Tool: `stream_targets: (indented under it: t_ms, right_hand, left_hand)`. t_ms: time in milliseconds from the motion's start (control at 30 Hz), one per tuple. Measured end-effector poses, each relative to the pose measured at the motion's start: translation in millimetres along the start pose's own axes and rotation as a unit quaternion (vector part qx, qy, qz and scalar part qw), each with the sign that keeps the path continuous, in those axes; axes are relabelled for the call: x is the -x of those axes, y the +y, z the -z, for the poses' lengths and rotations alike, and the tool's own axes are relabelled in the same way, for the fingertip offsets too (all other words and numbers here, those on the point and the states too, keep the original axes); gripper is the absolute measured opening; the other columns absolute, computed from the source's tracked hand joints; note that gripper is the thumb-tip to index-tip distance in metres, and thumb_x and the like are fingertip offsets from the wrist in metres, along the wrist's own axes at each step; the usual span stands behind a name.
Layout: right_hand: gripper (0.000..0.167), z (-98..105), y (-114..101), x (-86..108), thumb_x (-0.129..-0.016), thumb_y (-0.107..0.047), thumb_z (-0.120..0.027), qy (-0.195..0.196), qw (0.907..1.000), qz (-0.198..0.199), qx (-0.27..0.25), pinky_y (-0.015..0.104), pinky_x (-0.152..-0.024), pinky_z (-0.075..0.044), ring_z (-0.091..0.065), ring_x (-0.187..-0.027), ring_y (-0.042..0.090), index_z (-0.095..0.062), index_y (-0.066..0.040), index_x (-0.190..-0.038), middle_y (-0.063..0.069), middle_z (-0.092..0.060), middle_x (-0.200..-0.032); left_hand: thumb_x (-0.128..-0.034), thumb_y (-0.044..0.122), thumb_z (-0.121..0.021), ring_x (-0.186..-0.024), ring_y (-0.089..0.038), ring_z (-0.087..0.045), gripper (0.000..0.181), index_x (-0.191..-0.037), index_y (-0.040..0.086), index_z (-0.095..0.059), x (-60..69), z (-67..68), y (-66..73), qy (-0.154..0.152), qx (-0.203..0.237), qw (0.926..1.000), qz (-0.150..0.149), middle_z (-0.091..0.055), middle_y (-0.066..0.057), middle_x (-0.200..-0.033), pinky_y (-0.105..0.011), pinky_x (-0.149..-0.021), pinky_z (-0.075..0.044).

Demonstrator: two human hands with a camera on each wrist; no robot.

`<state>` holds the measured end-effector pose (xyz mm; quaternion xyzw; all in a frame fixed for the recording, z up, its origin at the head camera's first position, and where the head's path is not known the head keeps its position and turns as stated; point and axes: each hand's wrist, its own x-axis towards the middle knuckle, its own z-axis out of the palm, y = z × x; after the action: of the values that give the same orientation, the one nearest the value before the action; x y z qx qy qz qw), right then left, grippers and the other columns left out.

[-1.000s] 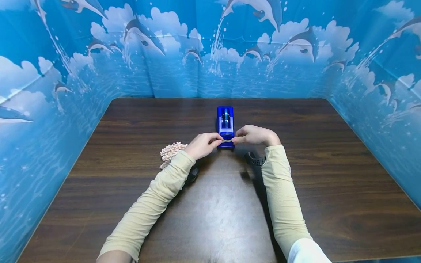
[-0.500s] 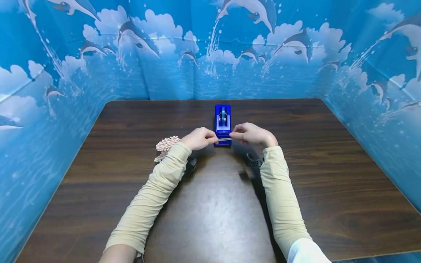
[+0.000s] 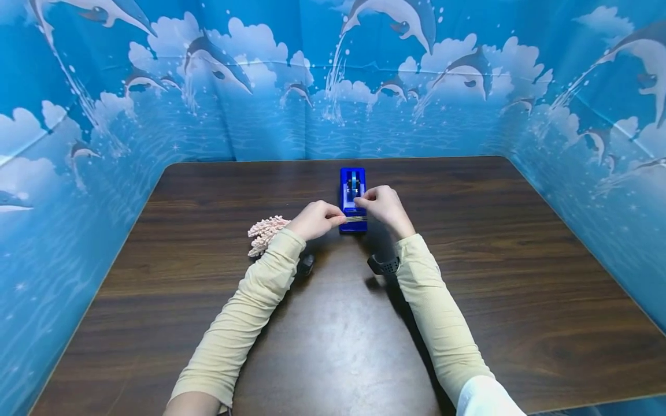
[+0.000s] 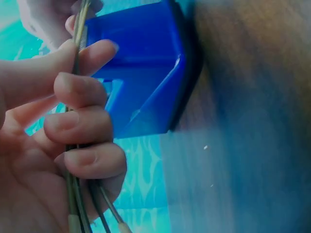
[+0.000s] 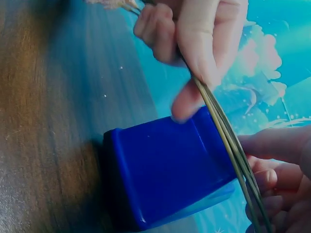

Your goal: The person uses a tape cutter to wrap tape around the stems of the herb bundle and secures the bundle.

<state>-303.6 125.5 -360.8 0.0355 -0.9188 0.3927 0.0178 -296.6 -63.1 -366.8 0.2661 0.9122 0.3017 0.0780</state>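
Observation:
My left hand (image 3: 316, 220) pinches a bundle of thin brownish-green stems (image 5: 218, 116) just in front of a blue tape dispenser (image 3: 353, 224). The stems run through the curled fingers (image 4: 85, 124) in the left wrist view. Behind the left forearm, a pale pink flower bunch (image 3: 264, 233) shows at the far end of these stems. My right hand (image 3: 386, 207) is off the stem ends, its fingertips over the dispenser, in front of the tape roll (image 3: 354, 184). The right wrist view has the right hand (image 5: 286, 160) behind the stems; whether it pinches any tape cannot be made out.
A dark wood table (image 3: 484, 271) carries the dispenser near its back edge. A blue dolphin-print curtain (image 3: 270, 115) hangs behind and along both sides. Black wrist straps show at the left (image 3: 306, 264) and right (image 3: 384, 265) wrists.
My right hand has let go of the stem ends and moved forward and left over the dispenser. My left hand keeps its pinch on the stems, nearly still.

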Motion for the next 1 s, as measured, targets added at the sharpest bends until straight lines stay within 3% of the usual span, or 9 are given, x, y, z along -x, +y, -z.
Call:
stream_targets:
  t_ms: [167,367,567,800,1000]
  right_hand:
    - [0.023,-3.1,-0.3,0.1,-0.087,-0.022,-0.068,0.0,0.9999,-0.012,0.0,0.022,-0.053,-0.035,-0.044,-0.058,0.011,-0.071,0.0,-0.084,-0.006,-0.05,-0.061]
    - [0.022,-2.3,-3.6,-0.7,-0.087,-0.021,-0.067,0.0,1.0,-0.009,0.0,0.022,-0.056,-0.036,-0.046,-0.066,0.013,-0.072,0.0,-0.088,-0.001,-0.058,-0.074]
    - [0.023,10.3,-10.5,2.5,-0.088,-0.023,-0.066,-0.001,0.9999,0.007,0.008,0.022,-0.055,-0.037,-0.046,-0.061,0.011,-0.07,-0.001,-0.085,-0.003,-0.055,-0.068]
    - [0.025,20.1,-16.7,9.0,-0.089,-0.023,-0.066,-0.051,0.9981,0.02,0.027,0.023,-0.055,-0.034,-0.042,-0.06,0.011,-0.071,0.0,-0.084,-0.007,-0.049,-0.063]
    - [0.023,29.7,-28.9,17.7,-0.088,-0.021,-0.066,-0.099,0.994,0.04,0.025,0.024,-0.055,-0.031,-0.04,-0.06,0.01,-0.072,0.001,-0.088,-0.006,-0.055,-0.066]
  left_hand:
    - [-0.0959,0.021,-0.059,-0.086,-0.017,-0.059,0.021,-0.103,0.007,-0.074,-0.4,-8.6,0.5,0.025,0.012,0.9996,0.008,-0.073,-0.007,-0.098,-0.032,-0.085,-0.048]
    - [-0.0944,0.021,-0.061,-0.081,-0.017,-0.056,0.019,-0.099,0.008,-0.075,-0.8,-11.3,2.0,0.05,0.023,0.9984,0.014,-0.072,-0.006,-0.092,-0.029,-0.078,-0.045]
    - [-0.0939,0.022,-0.062,-0.078,-0.017,-0.056,0.019,-0.098,0.009,-0.075,-2.6,-13.1,4.3,0.063,0.019,0.9977,0.017,-0.072,-0.006,-0.09,-0.027,-0.074,-0.043]
    - [-0.0936,0.023,-0.063,-0.076,-0.017,-0.056,0.019,-0.097,0.009,-0.076,-2.8,-16.1,5.3,0.072,0.015,0.9969,0.025,-0.072,-0.005,-0.087,-0.026,-0.071,-0.043]
    - [-0.0951,0.023,-0.061,-0.075,-0.018,-0.054,0.02,-0.098,0.009,-0.075,-3.1,-17.9,6.6,0.078,0.015,0.9964,0.031,-0.07,-0.006,-0.086,-0.027,-0.069,-0.042]
